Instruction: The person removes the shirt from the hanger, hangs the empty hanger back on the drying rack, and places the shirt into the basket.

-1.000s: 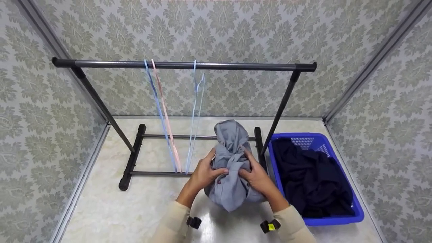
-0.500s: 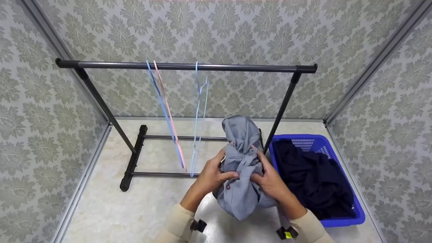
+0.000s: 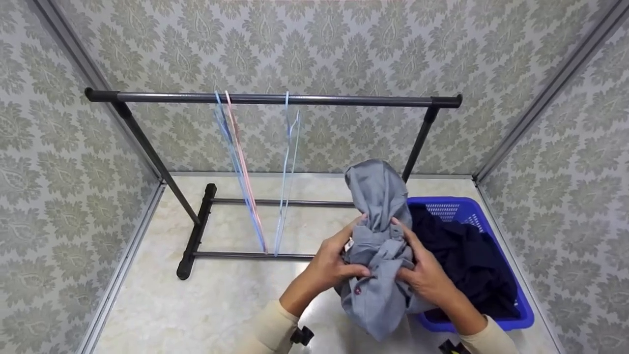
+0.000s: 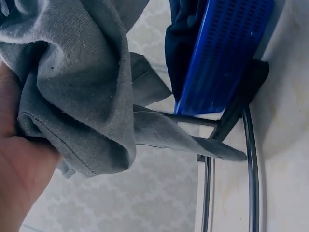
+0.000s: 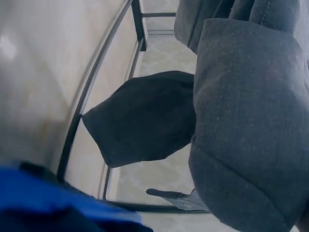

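A bunched grey shirt [image 3: 376, 191] with a dark red button is held up between both hands in the head view. My left hand [image 3: 330, 265] grips its left side, the thumb lying across the front. On the opposite side my right hand [image 3: 432, 278] holds it with thumb and fingers. Close up in the left wrist view, folds of the shirt [image 4: 87, 92] cover most of the left fingers. Loose ends of cloth dangle below. In the right wrist view the shirt [image 5: 246, 106] hides nearly all of the right hand.
Behind the hands stands a dark metal clothes rack [image 3: 334, 100]. Blue hangers [image 3: 282, 196] and a pink hanger [image 3: 241, 157] hang from its bar. A blue basket [image 3: 523, 295] with dark clothing [image 3: 471, 260] stands at right, partly behind the shirt and right hand. Patterned walls enclose the space.
Both hands have carried the grey shirt to the right and slightly nearer, so it now overlaps the basket's left side. The grip looks the same. The hangers sway slightly.
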`<state>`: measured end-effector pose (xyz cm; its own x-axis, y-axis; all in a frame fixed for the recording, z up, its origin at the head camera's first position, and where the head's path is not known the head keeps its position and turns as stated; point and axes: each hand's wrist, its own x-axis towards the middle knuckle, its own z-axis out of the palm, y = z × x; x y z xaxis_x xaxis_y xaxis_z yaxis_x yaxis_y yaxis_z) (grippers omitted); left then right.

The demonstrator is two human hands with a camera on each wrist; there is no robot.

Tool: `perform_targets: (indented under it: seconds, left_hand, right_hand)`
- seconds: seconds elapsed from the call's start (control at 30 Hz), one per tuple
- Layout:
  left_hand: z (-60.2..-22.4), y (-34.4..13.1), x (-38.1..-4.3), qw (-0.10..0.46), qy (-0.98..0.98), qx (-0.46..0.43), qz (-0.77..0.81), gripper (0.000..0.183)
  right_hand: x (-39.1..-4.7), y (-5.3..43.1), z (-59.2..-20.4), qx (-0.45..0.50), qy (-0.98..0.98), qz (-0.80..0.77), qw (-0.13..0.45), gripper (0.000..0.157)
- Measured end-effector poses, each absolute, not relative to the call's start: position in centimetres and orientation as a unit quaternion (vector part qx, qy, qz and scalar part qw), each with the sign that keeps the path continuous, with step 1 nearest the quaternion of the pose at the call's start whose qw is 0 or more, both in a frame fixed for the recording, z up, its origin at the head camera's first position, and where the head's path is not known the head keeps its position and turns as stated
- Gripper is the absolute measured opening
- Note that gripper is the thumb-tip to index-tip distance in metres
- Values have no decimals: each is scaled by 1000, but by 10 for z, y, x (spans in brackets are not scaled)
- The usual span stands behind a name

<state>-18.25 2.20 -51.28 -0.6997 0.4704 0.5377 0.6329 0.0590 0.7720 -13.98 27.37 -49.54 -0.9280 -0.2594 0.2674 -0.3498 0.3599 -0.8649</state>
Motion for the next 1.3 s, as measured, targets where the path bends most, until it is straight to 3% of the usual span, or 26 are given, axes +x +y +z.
perform_targets:
  seconds: [0.23,0.63,1.0,1.3]
  left_hand:
    - [-507,46,-177,95,-708,-430,-552,107]
    - [-511,109,-177,65,-723,-436,-533,126]
    - [-533,168,-193,-2,-757,-399,-518,112]
    - [-562,181,-208,-49,-798,-352,-486,107]
  right_hand:
    - [-128,299,-484,201,-831,512,87,97]
    - [-131,364,-471,215,-845,483,74,90]
    - [-139,424,-483,181,-869,461,-19,82]
    - [-153,442,-507,127,-919,368,-60,79]
